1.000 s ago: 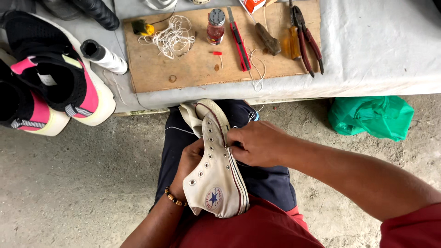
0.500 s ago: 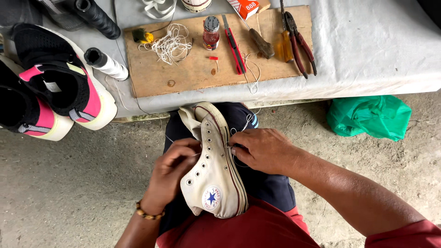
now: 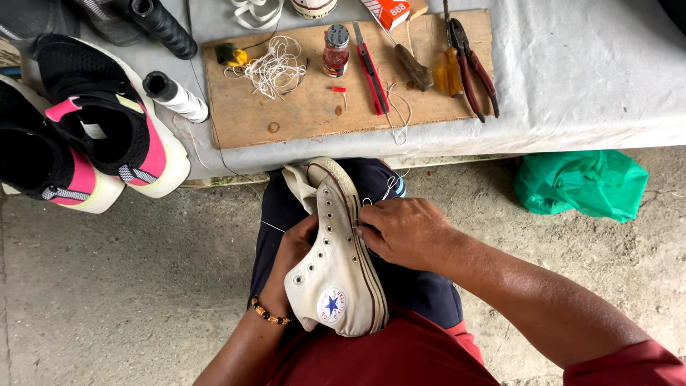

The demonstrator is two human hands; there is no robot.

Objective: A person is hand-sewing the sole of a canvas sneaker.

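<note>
A white high-top canvas sneaker (image 3: pixel 334 264) with a round star patch on the ankle lies on its side across my lap, toe pointing away. My left hand (image 3: pixel 294 251) cups it from the left, fingers tucked under the upper. My right hand (image 3: pixel 404 230) presses on the sole's edge on the right, fingertips pinched at the seam between sole and canvas. A thin white thread (image 3: pixel 275 226) runs from the shoe toward the left. What the right fingertips pinch is hidden.
A wooden board (image 3: pixel 307 107) on the grey-covered bench holds tangled white thread (image 3: pixel 271 68), a small bottle (image 3: pixel 336 51), a red cutter (image 3: pixel 371 68), an awl, a screwdriver and pliers (image 3: pixel 471 64). Black-and-pink sneakers (image 3: pixel 107 121) and thread spools (image 3: pixel 175 94) sit at left. A green bag (image 3: pixel 579 184) lies on the floor.
My left hand has slid from under the shoe's ankle up along its left side. The right hand stays at the sole's edge, and the view has tilted down slightly.
</note>
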